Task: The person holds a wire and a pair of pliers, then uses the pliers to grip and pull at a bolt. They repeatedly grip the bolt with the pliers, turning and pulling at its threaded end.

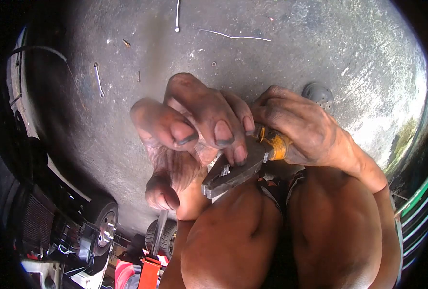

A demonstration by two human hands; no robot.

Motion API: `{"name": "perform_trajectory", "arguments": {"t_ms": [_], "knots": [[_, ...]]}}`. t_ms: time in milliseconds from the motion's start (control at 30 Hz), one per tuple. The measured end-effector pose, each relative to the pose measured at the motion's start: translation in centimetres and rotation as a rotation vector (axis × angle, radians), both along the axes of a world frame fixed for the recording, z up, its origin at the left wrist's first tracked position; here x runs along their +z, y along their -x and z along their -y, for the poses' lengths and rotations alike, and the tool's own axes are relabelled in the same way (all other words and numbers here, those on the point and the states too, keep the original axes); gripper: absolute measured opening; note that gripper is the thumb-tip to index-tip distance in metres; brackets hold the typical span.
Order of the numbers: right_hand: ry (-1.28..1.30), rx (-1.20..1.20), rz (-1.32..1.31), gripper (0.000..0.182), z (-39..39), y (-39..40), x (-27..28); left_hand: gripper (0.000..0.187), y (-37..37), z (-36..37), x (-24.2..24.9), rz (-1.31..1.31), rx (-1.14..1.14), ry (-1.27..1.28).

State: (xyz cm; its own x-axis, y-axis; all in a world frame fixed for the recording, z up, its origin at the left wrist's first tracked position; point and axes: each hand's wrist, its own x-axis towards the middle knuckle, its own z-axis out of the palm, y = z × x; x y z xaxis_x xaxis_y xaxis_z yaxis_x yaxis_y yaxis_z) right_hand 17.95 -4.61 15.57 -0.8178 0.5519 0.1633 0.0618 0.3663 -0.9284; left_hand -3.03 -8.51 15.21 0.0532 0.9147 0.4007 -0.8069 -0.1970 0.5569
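Note:
My right hand [303,126] is wrapped round the yellow handle [279,146] of what look like black-jawed pliers [238,176]. The dark jaws point down and left, above my knees, and a small silvery, ridged patch shows between them. Close to the camera, my left hand [190,127] has loosely bent fingers, with its thumb well apart from them. One of its fingertips rests against, or just over, the black jaws; I cannot make out anything held in it. Part of the tool's handle is hidden inside my right hand.
On the grey concrete floor [141,111] lie a wrench [98,80], a bolt [126,43], a nut [213,63] and a white cable tie [177,17]. A dark perforated shoe [318,95] shows past my right hand. Vehicle wheels [100,226] and an orange-red jack [149,272] stand at lower left.

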Motion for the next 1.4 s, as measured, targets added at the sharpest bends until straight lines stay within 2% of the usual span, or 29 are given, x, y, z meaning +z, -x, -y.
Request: {"name": "perform_trajectory", "arguments": {"t_ms": [167, 300, 467, 600, 667, 767, 1300, 1400], "knots": [[-0.013, -0.022, -0.015, 0.048, 0.0, 0.0, -0.1, 0.061, -0.3, 0.1, -0.2, 0.066, 0.004, 0.014], [-0.038, -0.025, -0.002, 0.048, 0.1, -0.1, -0.1, 0.061, -1.2, -0.1, -2.1, 0.150, 0.040, -0.059], [-0.068, -0.025, 0.033, 0.047, 0.0, -0.3, 0.2, 0.060, -0.3, 0.0, 0.3, 0.033, 0.007, 0.020], [-0.045, -0.019, 0.012, 0.046, -0.1, -0.4, 0.5, 0.057, -0.5, -0.8, -1.7, 0.065, -0.002, -0.140], [-0.052, -0.022, 0.001, 0.048, -0.1, -0.5, 0.4, 0.056, -0.5, -0.8, -1.6, 0.043, 0.006, -0.136], [-0.092, -0.040, -0.029, 0.051, 0.1, -0.4, -0.2, 0.055, 0.3, 0.2, 0.9, -0.064, 0.025, 0.027], [-0.068, -0.043, -0.020, 0.054, -0.1, -0.2, 0.0, 0.052, 0.1, 0.2, 1.9, -0.117, 0.001, 0.161], [-0.075, -0.046, -0.021, 0.053, 0.0, -0.2, -0.1, 0.052, -0.2, -0.6, -0.7, -0.006, -0.008, -0.035]]}}
